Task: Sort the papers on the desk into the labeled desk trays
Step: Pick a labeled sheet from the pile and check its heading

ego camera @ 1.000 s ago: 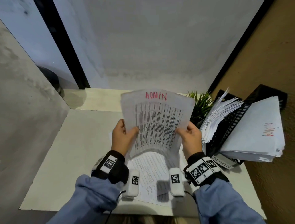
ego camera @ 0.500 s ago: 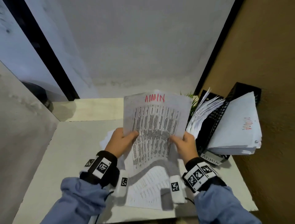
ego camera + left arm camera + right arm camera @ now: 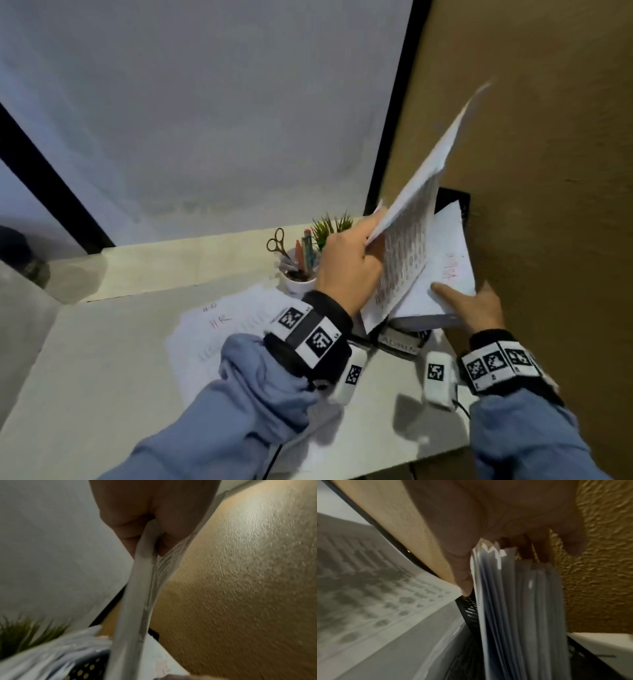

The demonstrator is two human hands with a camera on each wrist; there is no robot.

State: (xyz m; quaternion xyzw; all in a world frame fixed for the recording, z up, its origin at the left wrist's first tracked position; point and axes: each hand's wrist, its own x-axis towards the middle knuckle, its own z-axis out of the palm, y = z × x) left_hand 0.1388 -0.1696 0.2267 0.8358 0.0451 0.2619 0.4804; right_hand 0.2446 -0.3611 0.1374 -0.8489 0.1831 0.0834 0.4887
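Note:
My left hand [image 3: 356, 260] pinches the lower edge of the printed ADMIN sheet [image 3: 407, 233], which stands tilted up to the right over the trays. In the left wrist view the sheet [image 3: 133, 601] runs from between my fingers [image 3: 130, 524]. My right hand [image 3: 476, 306] grips the white paper stack [image 3: 445, 253] in the black tray [image 3: 454, 198] labelled ADMIN [image 3: 399, 342], thumb on top. The right wrist view shows my thumb [image 3: 462, 574] on one side of the stack [image 3: 513, 615] and my fingers on the other. More papers [image 3: 219, 322], the top one marked HR, lie on the desk.
A white cup [image 3: 299, 282] with scissors and pens stands behind the desk papers, next to a small green plant [image 3: 330, 226]. A textured brown wall [image 3: 548, 171] runs close along the right of the trays. The white desk [image 3: 102, 359] continues to the left.
My right hand let go of the ADMIN sheet and took hold of the tray stack. My left hand alone swung the sheet right and up over the trays. My view turned right.

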